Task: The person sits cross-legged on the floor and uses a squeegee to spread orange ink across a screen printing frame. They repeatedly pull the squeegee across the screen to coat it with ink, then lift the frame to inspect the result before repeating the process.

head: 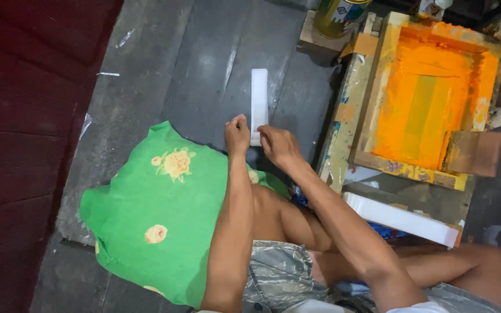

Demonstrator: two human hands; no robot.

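White strip [259,101] pinched at its near end between left hand [237,134] and right hand [278,145].

A small, makeshift screen-printing workshop on a floor of dark, worn planks [204,64]. The proof is the wooden printing frame [430,95], its mesh thick with orange ink. Just behind the frame stands a paint can [338,16]; its wooden base [343,122] is paint-spattered.
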